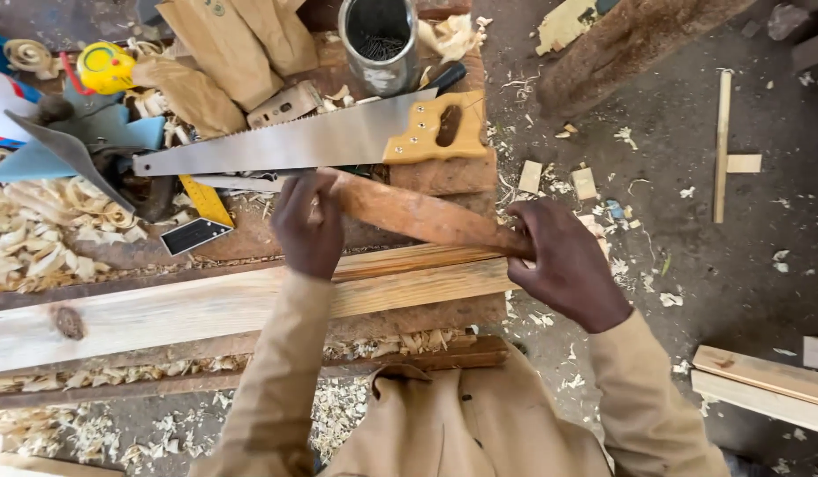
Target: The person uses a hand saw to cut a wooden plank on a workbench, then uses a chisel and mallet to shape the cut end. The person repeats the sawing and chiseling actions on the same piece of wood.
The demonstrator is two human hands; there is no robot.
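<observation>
My left hand grips the far end of a reddish-brown wooden piece that lies slanted across a long pale plank on the workbench. My right hand holds the near right end of the same piece, at the plank's end. A hand saw with a yellow wooden handle lies flat just beyond my left hand. Both tan sleeves reach in from the bottom.
A metal tin of nails stands behind the saw. Brown paper bags, a yellow tape measure, a folding rule and wood shavings crowd the bench's left. Offcuts and a thin lath lie on the dirt floor at right.
</observation>
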